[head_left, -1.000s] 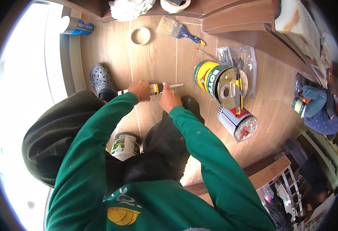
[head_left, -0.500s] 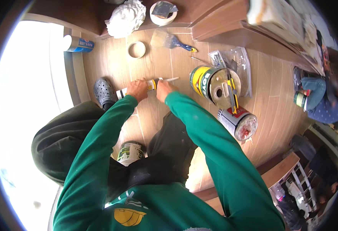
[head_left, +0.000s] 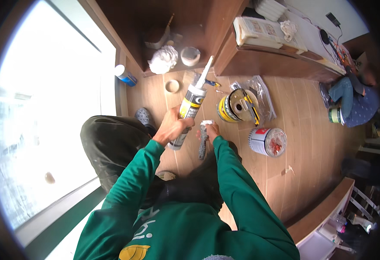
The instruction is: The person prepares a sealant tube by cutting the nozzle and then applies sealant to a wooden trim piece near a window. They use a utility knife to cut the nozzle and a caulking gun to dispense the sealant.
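My left hand (head_left: 171, 125) is closed around a sealant cartridge (head_left: 193, 103), grey and white with a yellow band. The cartridge is tilted, its long pale nozzle (head_left: 206, 71) pointing up and away. Just to the right, my right hand (head_left: 213, 129) grips a stubby grey-speckled tool (head_left: 203, 145) with white material at its upper end; its exact kind is unclear. The tool and cartridge are apart. Beyond the cartridge, a wide brush with a blue handle (head_left: 211, 83) lies partly hidden on the floor. A roll of tape (head_left: 171, 86) rests to its left.
Right of my hands, an open paint can (head_left: 227, 109) carries a yellow-black cutter (head_left: 254, 112); a second can (head_left: 259, 141) stands nearer. A plastic bag (head_left: 265, 97) lies behind. Crumpled white cloth (head_left: 163, 60) sits by the cabinet (head_left: 250, 65). At far right another person (head_left: 363, 104) crouches.
The cartridge has come up off the floor area in my left hand, nozzle now upward. My right hand has left the nozzle end and holds the grey tool. The view has tilted toward the cabinet.
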Demonstrator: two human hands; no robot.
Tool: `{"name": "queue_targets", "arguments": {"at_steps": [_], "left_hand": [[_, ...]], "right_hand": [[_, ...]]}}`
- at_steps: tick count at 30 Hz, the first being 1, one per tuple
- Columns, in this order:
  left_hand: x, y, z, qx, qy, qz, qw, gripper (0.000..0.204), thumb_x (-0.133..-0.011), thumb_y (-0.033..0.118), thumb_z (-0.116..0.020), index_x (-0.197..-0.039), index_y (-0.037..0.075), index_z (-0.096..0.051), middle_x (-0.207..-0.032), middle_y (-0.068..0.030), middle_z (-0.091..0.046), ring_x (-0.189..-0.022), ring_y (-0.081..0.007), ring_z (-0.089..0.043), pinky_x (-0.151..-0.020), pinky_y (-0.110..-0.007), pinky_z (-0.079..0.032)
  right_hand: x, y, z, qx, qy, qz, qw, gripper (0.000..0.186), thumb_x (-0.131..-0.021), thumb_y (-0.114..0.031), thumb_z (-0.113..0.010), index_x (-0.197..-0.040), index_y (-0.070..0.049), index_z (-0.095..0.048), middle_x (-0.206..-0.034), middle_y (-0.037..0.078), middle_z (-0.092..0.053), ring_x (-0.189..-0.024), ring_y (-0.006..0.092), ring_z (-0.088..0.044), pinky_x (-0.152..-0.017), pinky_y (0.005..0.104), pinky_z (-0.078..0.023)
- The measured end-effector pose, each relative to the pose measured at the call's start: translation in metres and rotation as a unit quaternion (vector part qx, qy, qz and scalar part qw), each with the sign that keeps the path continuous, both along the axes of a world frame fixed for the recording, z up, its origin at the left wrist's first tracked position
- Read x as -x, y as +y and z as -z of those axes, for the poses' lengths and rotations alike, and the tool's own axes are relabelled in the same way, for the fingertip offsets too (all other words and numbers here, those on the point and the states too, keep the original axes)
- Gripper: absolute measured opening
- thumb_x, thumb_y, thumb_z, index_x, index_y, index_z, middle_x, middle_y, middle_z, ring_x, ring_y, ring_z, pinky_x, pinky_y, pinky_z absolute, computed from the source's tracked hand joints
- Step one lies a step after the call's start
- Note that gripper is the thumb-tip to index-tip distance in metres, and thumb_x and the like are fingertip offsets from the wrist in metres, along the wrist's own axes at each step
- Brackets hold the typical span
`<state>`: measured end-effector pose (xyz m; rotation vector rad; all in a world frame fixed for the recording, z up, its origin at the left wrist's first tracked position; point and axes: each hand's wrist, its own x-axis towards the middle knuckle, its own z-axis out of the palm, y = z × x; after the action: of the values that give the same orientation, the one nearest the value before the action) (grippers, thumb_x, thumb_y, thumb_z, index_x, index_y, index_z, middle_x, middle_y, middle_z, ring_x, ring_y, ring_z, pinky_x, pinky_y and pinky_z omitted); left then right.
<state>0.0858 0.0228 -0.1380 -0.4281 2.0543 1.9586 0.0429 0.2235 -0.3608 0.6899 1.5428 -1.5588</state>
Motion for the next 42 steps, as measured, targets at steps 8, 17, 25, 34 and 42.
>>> {"name": "queue_targets", "arguments": {"at_steps": [8,17,25,34,42], "left_hand": [[-0.022,0.008,-0.036,-0.049,-0.03,-0.08,0.995,0.023,-0.076,0.016,-0.066,-0.091,-0.001,-0.062,-0.083,-0.008,-0.064,-0.075,-0.0168,-0.063,-0.074,-0.03,-0.05],[-0.028,0.025,-0.063,-0.061,-0.001,-0.044,0.997,0.03,-0.085,0.023,-0.075,-0.103,0.001,-0.068,-0.094,-0.0072,-0.07,-0.086,-0.0144,-0.062,-0.086,-0.029,-0.046],[-0.031,-0.014,-0.12,0.542,0.305,-0.057,0.781,0.059,-0.068,0.006,-0.076,-0.124,-0.001,-0.058,-0.119,-0.0177,-0.059,-0.115,-0.0318,-0.057,-0.098,-0.039,-0.046],[0.026,-0.092,-0.103,0.587,0.466,0.173,0.639,0.049,-0.059,0.024,-0.077,-0.102,0.007,-0.061,-0.083,-0.0115,-0.063,-0.08,-0.0321,-0.066,-0.077,-0.043,-0.052],[0.018,-0.088,-0.088,0.538,0.522,0.137,0.648,0.044,-0.053,0.028,-0.074,-0.09,0.01,-0.057,-0.076,-0.0069,-0.057,-0.074,-0.0271,-0.062,-0.073,-0.037,-0.044]], "right_hand": [[0.003,0.009,0.034,-0.101,0.154,-0.056,0.981,0.033,-0.1,-0.025,-0.046,-0.126,-0.005,-0.047,-0.103,0.024,-0.068,-0.086,0.0354,-0.071,-0.067,0.0484,-0.058],[-0.049,-0.004,-0.254,0.213,0.403,-0.1,0.884,0.067,-0.086,-0.029,-0.071,-0.138,0.0,-0.042,-0.121,0.023,-0.063,-0.111,0.0311,-0.065,-0.093,0.0413,-0.049],[-0.023,0.021,-0.32,-0.229,0.526,-0.314,0.757,0.05,-0.07,-0.017,-0.067,-0.112,0.003,-0.05,-0.088,0.028,-0.066,-0.084,0.0459,-0.066,-0.076,0.0526,-0.051],[-0.023,-0.008,-0.357,-0.153,0.476,-0.439,0.747,0.063,-0.067,-0.022,-0.073,-0.117,0.007,-0.049,-0.09,0.022,-0.067,-0.079,0.0339,-0.067,-0.073,0.042,-0.053],[-0.051,-0.02,-0.337,-0.047,0.322,-0.355,0.877,0.042,-0.066,-0.014,-0.07,-0.101,0.001,-0.052,-0.076,0.009,-0.06,-0.061,0.0175,-0.06,-0.056,0.0321,-0.05]]}}
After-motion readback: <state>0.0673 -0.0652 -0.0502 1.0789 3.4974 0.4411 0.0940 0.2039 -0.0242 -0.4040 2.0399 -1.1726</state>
